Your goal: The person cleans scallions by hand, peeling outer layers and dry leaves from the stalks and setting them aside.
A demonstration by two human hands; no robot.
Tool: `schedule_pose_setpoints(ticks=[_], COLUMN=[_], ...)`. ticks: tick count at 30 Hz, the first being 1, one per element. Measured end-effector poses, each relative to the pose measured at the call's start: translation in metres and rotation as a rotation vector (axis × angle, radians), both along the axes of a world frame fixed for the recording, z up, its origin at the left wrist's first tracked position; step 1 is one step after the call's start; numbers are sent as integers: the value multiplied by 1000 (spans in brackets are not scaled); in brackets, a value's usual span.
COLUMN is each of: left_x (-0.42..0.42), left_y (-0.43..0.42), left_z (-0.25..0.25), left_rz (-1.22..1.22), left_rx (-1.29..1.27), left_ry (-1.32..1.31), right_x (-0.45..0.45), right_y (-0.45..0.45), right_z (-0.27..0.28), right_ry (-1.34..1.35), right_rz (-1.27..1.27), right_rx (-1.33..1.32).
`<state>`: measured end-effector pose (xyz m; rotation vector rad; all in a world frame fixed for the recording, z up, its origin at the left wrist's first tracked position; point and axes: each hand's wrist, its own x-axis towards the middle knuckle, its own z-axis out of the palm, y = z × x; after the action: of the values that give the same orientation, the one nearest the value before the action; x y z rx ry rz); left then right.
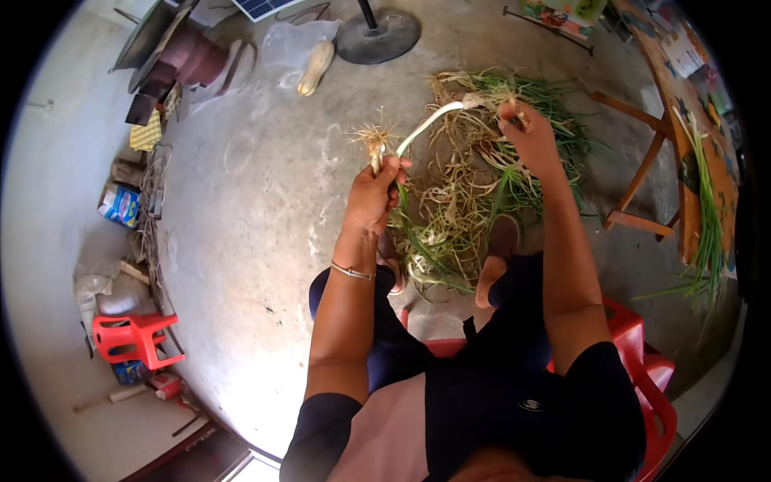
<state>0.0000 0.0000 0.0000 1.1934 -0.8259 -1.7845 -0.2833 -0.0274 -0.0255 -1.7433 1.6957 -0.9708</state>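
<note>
The left hand (pixel 373 193) pinches a white-stalked spring onion (pixel 434 123) and a tuft of roots (pixel 374 138); the right hand (pixel 533 140) is curled, its hold unclear. A spring onion heap (pixel 454 201) covers floor (pixel 241 233) well in from the left edge, by the feet.

The heap (pixel 462 189) lies on the floor (pixel 241 193) before the feet (pixel 488 279), its near end between them. Beyond it and to the left, the squash (pixel 317 68) lies beside the bag (pixel 283 44), the stand base (pixel 377 38) just right of both. At right is the table (pixel 669 90), a bunch (pixel 710 210) on its near end; far left, by the wall (pixel 40 209), a chair (pixel 143 339).
</note>
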Motion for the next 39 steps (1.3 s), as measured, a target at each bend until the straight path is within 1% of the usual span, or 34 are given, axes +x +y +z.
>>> schedule_pose_setpoints(ticks=[2, 3, 5, 6, 7, 10, 11, 13, 17, 19, 20, 22, 23, 25, 26, 28, 29, 31, 32, 34, 35, 37, 38, 39], left_x=[-2, 5, -4, -7, -9, -7, -7, -6, -9, -8, -8, -8, -8, -9, -10, -12, -13, -16, -17, -19, -19, -23, -24, -24], left_y=[0, -1, 2, 2, 2, 0, -1, -1, 0, 1, 1, 1, 1, 3, 3, 4, 4, 5, 6, 6, 6, 6, 7, 7], left_z=[-4, 2, 1, 0, 0, -2, -2, 0, -1, -1, -1, 1, 2, 3, 3, 4, 5, 8, 9, 10, 11, 12, 12, 11], left_rz=[-31, -42, -115, -124, -125, -121, -112, -120, -119, -119, -120, -140, -163, -198, -233, -259, -283, -271, -265, -281, -297, -297, -300, -298], left_rx=[-15, -14, -8, -5, -19, -34, -37, -33, -29, -36, -44, -36, -26, -19, -11, -8, -6, -20, -33, -50, -66, -84, -96, -97], left_ry=[-53, -96, -127, -128, -124, -132, -131, -127, -116, -116, -114, -121, -128, -126, -123, -130, -136, -110, -84, -94, -104, -124, -148, -146], right_x=[8, 23, 30, 32, 30, 29, 28, 29, 31, 32, 31, 30, 29, 30, 29, 24, 22, 21, 20, 19, 18, 19, 20, 21], right_y=[3, 4, 13, 13, 14, 12, 13, 15, 17, 16, 16, 14, 14, 14, 13, 10, 11, 13, 13, 12, 12, 11, 10, 10], right_z=[20, 20, 31, 35, 33, 23, 22, 23, 22, 29, 25, 20, 19, 28, 27, 26, 27, 36, 36, 32, 29, 26, 25, 24], right_ry=[-442, -485, -477, -336, -336, -18, -20, 141, 149, 15, 15, -265, -265, -724, -725, -1192, -1192, -1353, -1352, -1448, -1447, -1486, -1483, -1419], right_rz=[-87, -95, 83, 80, 73, 195, 194, 195, 158, 127, 129, 92, 93, -25, -26, 141, 141, 244, 244, 186, 187, 82, 86, 12], right_rx=[92, 92, -37, 60, 62, -93, -91, -68, -52, 151, 149, 96, 96, 294, 294, 338, 339, 357, 358, 373, 372, 386, 388, 383])
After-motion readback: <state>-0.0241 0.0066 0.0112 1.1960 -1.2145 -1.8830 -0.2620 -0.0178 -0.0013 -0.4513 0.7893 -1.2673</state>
